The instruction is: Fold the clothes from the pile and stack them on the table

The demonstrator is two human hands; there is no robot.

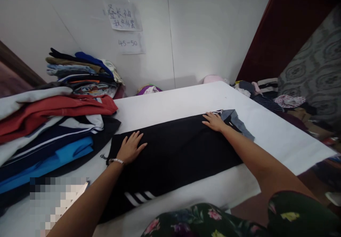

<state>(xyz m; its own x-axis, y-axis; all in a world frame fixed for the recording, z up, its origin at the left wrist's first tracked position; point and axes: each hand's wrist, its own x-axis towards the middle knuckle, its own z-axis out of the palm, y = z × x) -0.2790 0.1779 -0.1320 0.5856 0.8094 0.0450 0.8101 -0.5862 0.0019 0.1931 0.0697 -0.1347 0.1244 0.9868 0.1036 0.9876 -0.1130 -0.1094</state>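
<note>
A black jacket (176, 155) lies spread in a long, flat shape across the white table, slanting up to the right. Three white stripes mark its near left part, a cord end pokes out at its left edge, and grey cloth (236, 121) shows at its right end. My left hand (130, 146), with a bracelet at the wrist, rests palm down on the jacket's left end, fingers spread. Near the far right edge, my right hand (213, 121) lies flat on the black cloth, fingers apart. Neither hand grips anything.
Folded clothes are piled (82, 73) at the back left, with a red garment (58, 114) and a bright blue one (71, 151) before them. More clothes (287, 105) lie heaped beyond the right edge of the white table (176, 103). Paper signs (124, 16) hang on the wall.
</note>
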